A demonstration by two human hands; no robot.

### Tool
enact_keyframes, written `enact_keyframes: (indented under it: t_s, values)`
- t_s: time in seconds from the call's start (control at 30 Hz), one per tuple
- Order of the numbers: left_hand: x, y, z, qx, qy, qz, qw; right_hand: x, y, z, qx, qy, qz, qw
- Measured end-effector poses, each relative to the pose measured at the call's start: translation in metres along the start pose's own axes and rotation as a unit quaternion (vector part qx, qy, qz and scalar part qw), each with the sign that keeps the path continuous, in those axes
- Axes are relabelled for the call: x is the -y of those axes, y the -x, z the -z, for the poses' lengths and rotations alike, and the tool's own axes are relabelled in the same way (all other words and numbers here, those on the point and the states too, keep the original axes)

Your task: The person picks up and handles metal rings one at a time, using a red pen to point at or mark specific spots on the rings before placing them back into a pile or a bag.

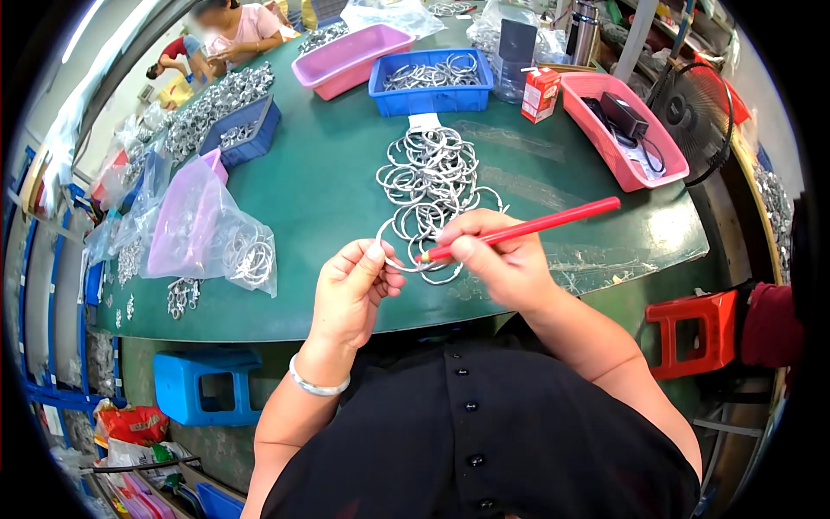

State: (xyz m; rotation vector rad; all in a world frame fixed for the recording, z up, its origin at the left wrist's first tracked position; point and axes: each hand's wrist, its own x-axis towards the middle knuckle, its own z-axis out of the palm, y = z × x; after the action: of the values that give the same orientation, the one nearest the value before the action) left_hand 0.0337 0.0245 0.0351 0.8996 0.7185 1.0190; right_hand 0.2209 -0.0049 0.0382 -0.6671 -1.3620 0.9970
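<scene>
My left hand (346, 294) pinches a thin silver metal ring (399, 266) between thumb and fingers, above the table's near part. Closed around a long red pencil-like stick (562, 218) is my right hand (510, 268). The stick slants up to the right, and its yellowish tip lies close to the ring; whether it touches cannot be made out. Just beyond both hands, a heap of silver rings (430, 164) stretches away across the green table (328, 173). Some loose rings lie right beside my fingers and partly behind them.
A blue tray of rings (432, 102) and a pink basket (353, 60) stand at the back. On the right are a red carton (540, 95), a pink basket with a black adapter (635, 177) and a fan (692, 117). Left holds a bag of rings (251, 255). Another person (242, 35) sits far left.
</scene>
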Motion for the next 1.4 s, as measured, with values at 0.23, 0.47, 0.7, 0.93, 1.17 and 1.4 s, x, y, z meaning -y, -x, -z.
enact_keyframes:
  t_s: [0.23,0.47,0.7,0.93,1.17,1.4]
  values:
    - [0.001,0.002,-0.001,0.015,-0.009,-0.009,1.000,0.003,-0.002,-0.011,0.019,0.069,-0.019,0.997]
    - [0.001,0.005,-0.004,0.005,-0.030,-0.025,0.999,0.000,-0.003,-0.013,0.023,0.140,0.006,0.990]
    - [0.000,0.006,-0.001,0.019,-0.034,-0.030,0.999,-0.003,-0.003,-0.014,0.022,0.146,0.018,0.989]
    - [0.002,0.005,-0.001,0.003,-0.033,-0.036,0.999,-0.005,-0.002,-0.012,-0.003,0.097,0.003,0.995]
    - [-0.001,0.006,0.004,-0.018,-0.018,-0.028,0.999,-0.004,-0.006,-0.011,-0.046,0.006,0.037,0.998]
    - [-0.005,0.006,0.005,0.005,-0.010,-0.028,1.000,-0.006,-0.011,0.002,-0.090,0.042,0.081,0.992]
